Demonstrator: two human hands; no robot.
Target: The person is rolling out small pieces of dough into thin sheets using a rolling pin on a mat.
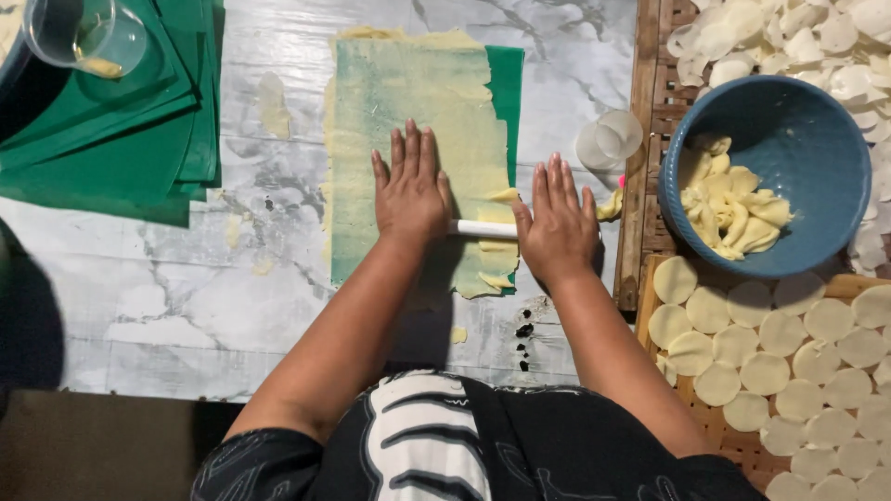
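Dough sheet [408, 102] thin, pale yellow, ragged-edged, on green mat [506, 83].

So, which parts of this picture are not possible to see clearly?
Head view only:
- Rolling pin: both ends hidden under the left hand and right hand.
- Dough sheet: the middle part is covered by the left hand.
- Clear cup: cut off by the top edge.
- Blue bowl: its shadowed inner wall hides how deep the dough scraps lie.

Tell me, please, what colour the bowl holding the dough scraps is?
The bowl is blue, clearest in the head view.
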